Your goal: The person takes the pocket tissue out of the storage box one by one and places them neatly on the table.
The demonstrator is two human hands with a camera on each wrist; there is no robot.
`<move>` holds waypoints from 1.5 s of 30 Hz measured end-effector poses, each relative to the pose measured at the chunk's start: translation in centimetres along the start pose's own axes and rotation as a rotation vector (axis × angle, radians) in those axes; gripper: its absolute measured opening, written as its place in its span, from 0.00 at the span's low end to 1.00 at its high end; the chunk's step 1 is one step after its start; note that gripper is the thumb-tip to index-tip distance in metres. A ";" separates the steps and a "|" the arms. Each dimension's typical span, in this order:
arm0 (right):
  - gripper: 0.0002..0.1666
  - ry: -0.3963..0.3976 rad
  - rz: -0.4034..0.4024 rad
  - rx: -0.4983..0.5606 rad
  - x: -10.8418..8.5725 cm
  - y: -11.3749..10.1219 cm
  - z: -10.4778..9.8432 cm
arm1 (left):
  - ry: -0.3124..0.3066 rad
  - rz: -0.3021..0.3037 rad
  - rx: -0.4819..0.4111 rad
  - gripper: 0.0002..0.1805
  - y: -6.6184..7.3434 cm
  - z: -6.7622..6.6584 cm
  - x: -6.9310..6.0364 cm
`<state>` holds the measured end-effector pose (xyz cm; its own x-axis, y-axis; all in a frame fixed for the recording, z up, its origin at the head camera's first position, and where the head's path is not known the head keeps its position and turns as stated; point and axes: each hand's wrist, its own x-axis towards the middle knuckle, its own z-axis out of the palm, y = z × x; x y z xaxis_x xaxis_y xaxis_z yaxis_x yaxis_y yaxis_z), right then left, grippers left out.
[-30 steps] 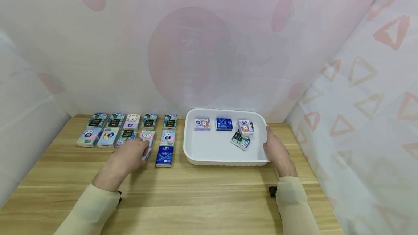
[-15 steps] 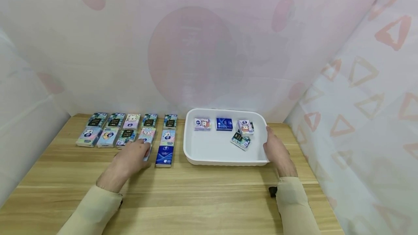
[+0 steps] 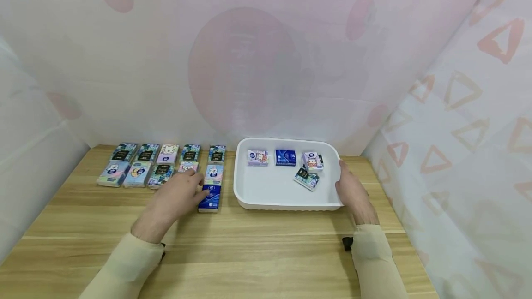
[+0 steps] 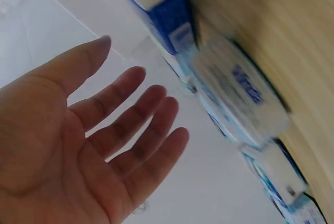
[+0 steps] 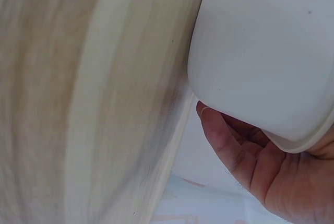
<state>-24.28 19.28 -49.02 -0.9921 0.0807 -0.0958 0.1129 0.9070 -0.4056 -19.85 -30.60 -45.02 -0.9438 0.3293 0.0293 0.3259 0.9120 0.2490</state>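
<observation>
My left hand [image 3: 176, 197] hovers over the front of the rows of small tissue packs, its thumb near a dark blue tissue pack [image 3: 212, 204]. The left wrist view shows that hand [image 4: 104, 140] with spread, slightly bent fingers and nothing in them. Beside it lie a pale tissue pack [image 4: 242, 91] with blue lettering on its side and the blue pack [image 4: 175, 18]. My right hand [image 3: 353, 195] grips the right end of a white plastic bin [image 3: 262, 193]. In the right wrist view its curled fingers [image 5: 224, 135] lie beneath the rim against the bin's outer wall.
Several tissue packs lie inside the bin, including a blue one [image 3: 285, 158] and a flowered one [image 3: 306, 180] partly under a purple one [image 3: 312, 162]. To the left, flowered and cartoon packs stand in columns on the wooden table [image 3: 266, 253]. A printed backdrop rises behind.
My left hand had its fingers at a light blue tissue pack in the fourth column; it has let go and shifted right, hiding that pack. The right hand and bin stay put.
</observation>
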 end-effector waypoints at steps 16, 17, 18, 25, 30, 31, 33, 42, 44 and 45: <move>0.45 0.005 -0.011 -0.001 -0.1 0.0 -0.1 | 0.158 0.131 -0.057 0.23 5.7 1.0 3.4; 0.45 0.006 -0.013 0.001 -0.2 -0.1 -0.1 | 0.158 0.134 -0.061 0.23 6.0 1.1 3.7; 0.45 0.008 -0.015 0.003 -0.2 -0.1 -0.1 | 0.158 0.139 -0.064 0.22 6.3 1.2 3.9; 0.45 0.009 -0.016 0.006 -0.3 -0.2 -0.1 | 0.130 0.149 -0.066 0.23 8.7 1.9 5.3; 0.45 0.011 -0.011 0.004 -0.3 -0.1 0.0 | 0.105 0.157 -0.070 0.23 10.2 2.8 6.5; 0.45 0.010 -0.008 0.007 -0.3 -0.1 0.0 | 0.098 0.156 -0.077 0.23 10.5 2.9 6.7; 0.45 0.009 -0.003 0.016 -0.3 0.0 0.1 | 0.085 0.153 -0.092 0.24 11.2 3.3 7.1; 0.46 0.000 0.006 0.010 -0.2 -0.2 0.0 | 0.057 0.167 -0.146 0.24 13.9 5.1 8.8; 0.46 -0.003 0.010 0.009 -0.2 -0.2 0.0 | 0.057 0.183 -0.163 0.23 14.6 5.4 9.3; 0.46 -0.004 0.012 0.008 -0.2 -0.1 0.0 | 0.057 0.192 -0.169 0.23 14.9 5.6 9.5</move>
<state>-24.14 19.14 -48.93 -0.9905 0.0900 -0.1043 0.1253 0.9028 -0.4115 -23.65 -12.54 -46.44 -0.8685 0.4740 0.1450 0.4903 0.7788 0.3913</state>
